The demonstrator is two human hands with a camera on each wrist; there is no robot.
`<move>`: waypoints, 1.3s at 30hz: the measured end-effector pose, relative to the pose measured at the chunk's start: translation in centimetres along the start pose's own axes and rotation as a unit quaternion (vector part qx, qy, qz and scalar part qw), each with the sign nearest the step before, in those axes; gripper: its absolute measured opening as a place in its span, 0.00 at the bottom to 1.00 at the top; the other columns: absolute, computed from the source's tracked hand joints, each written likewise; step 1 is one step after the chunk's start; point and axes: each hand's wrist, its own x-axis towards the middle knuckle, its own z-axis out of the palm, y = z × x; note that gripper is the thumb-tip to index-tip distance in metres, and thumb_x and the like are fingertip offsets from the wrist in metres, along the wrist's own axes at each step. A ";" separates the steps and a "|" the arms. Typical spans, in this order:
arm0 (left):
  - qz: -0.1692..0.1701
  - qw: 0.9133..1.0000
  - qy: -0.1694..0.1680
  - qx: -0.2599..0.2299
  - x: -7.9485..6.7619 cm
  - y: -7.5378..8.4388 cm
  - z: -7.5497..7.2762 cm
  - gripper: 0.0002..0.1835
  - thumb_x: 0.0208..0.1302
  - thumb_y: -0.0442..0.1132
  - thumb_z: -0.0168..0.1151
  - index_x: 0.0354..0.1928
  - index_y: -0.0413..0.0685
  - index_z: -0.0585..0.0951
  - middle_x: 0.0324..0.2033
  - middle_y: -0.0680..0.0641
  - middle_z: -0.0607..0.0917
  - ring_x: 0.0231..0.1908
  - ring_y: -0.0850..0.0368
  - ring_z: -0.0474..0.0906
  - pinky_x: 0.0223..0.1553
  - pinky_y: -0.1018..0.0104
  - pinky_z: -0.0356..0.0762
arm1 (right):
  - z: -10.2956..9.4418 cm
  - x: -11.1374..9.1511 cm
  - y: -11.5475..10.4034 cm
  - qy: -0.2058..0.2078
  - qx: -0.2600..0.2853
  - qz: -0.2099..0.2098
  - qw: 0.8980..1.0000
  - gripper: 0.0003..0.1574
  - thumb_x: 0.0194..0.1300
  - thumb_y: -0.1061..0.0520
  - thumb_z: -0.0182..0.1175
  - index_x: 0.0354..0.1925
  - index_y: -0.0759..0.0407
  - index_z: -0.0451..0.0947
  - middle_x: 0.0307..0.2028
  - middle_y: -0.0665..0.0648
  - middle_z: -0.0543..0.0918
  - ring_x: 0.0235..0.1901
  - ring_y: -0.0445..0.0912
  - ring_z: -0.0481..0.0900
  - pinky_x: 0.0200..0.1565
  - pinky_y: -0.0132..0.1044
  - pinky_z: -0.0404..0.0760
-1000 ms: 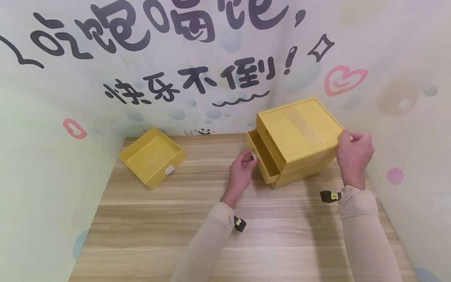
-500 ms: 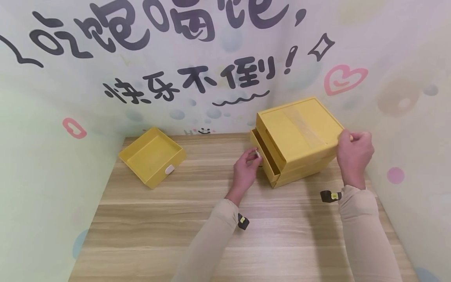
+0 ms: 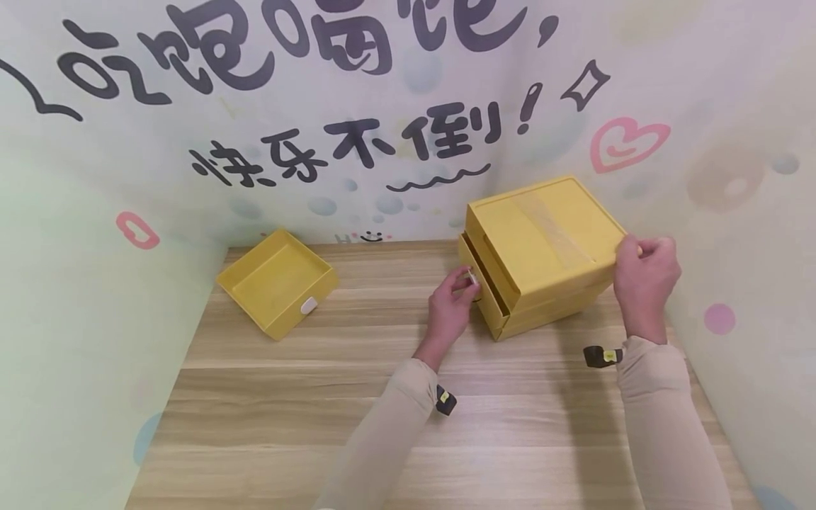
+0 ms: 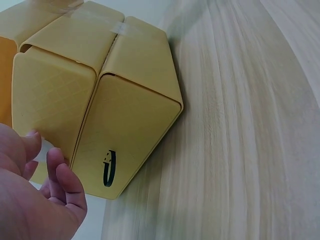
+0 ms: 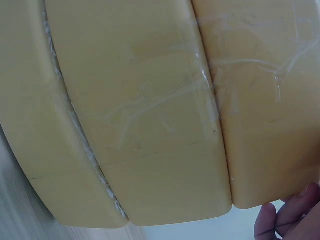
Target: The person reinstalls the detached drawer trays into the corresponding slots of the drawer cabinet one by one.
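Observation:
A yellow stacked drawer cabinet [image 3: 548,227] stands at the back right, with clear tape over its top and side. Its middle drawer [image 4: 52,97] sticks out a little below an uncovered top opening. My left hand [image 3: 449,304] pinches the small white knob [image 4: 45,149] on that drawer's front between thumb and fingers. In the left wrist view, the bottom drawer [image 4: 127,130] sits flush and bears a dark curved mark with dots. At the cabinet's top rear corner my right hand [image 3: 647,280] grips the edge; its curled fingers [image 5: 295,210] show at the lower right of the right wrist view.
A separate yellow drawer [image 3: 275,280] with a white knob [image 3: 309,305] lies at the back left of the wooden table [image 3: 357,397]. Printed walls [image 3: 357,205] enclose the table behind and on both sides, close to the cabinet.
My left hand has moved right, pushing the middle drawer further into the cabinet, so its gap has narrowed. The right hand keeps its hold on the corner.

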 end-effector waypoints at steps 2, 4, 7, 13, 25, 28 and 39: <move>-0.003 1.000 0.000 0.004 0.0 0.0 0.1 0.22 0.69 0.43 0.66 0.63 0.69 0.79 0.53 0.48 0.88 0.48 0.45 0.89 0.35 0.53 0.87 | 0.0 0.0 0.0 -0.002 0.000 0.000 1.000 0.07 0.66 0.46 0.51 0.29 0.40 0.67 0.24 0.41 0.71 0.24 0.35 0.70 0.30 0.29 0.68; -0.004 1.000 0.001 0.009 0.1 0.1 0.3 0.22 0.69 0.44 0.66 0.63 0.70 0.79 0.52 0.48 0.88 0.46 0.46 0.89 0.34 0.58 0.87 | -0.1 0.0 0.0 -0.003 0.000 0.001 1.000 0.07 0.66 0.46 0.50 0.29 0.40 0.67 0.24 0.41 0.72 0.24 0.35 0.70 0.30 0.29 0.68; -0.002 1.000 0.003 0.012 0.3 0.1 0.6 0.21 0.69 0.44 0.66 0.63 0.67 0.79 0.52 0.48 0.89 0.44 0.46 0.89 0.33 0.63 0.86 | 0.0 0.1 0.0 -0.002 0.001 0.001 1.000 0.08 0.66 0.46 0.50 0.29 0.39 0.66 0.24 0.41 0.72 0.24 0.35 0.70 0.30 0.30 0.68; 0.003 1.000 0.007 0.027 0.5 0.2 1.1 0.20 0.70 0.43 0.65 0.63 0.64 0.79 0.50 0.48 0.89 0.43 0.47 0.89 0.32 0.68 0.83 | 0.0 0.2 0.1 -0.004 0.004 0.005 1.000 0.08 0.66 0.45 0.51 0.29 0.39 0.66 0.24 0.41 0.72 0.25 0.35 0.70 0.30 0.30 0.68; 0.004 1.000 0.017 0.024 0.6 0.3 1.1 0.20 0.69 0.41 0.66 0.63 0.59 0.81 0.49 0.46 0.90 0.42 0.50 0.90 0.35 0.68 0.85 | 0.0 0.0 -0.2 -0.014 0.003 0.011 1.000 0.08 0.66 0.45 0.50 0.29 0.40 0.66 0.26 0.43 0.72 0.26 0.37 0.70 0.30 0.30 0.69; 0.002 1.000 0.020 0.019 0.6 0.3 1.1 0.20 0.69 0.41 0.66 0.62 0.58 0.81 0.49 0.46 0.89 0.42 0.50 0.89 0.36 0.67 0.86 | 0.0 0.0 -0.1 -0.015 0.001 0.010 1.000 0.08 0.67 0.45 0.50 0.29 0.40 0.66 0.26 0.43 0.72 0.26 0.37 0.70 0.30 0.30 0.69; 0.012 0.998 0.021 0.054 0.6 0.5 1.5 0.21 0.71 0.43 0.64 0.64 0.59 0.79 0.50 0.46 0.90 0.43 0.55 0.89 0.38 0.68 0.85 | 0.0 0.1 -0.1 -0.009 0.005 0.009 1.000 0.08 0.66 0.46 0.50 0.29 0.40 0.67 0.26 0.43 0.72 0.26 0.37 0.69 0.31 0.31 0.68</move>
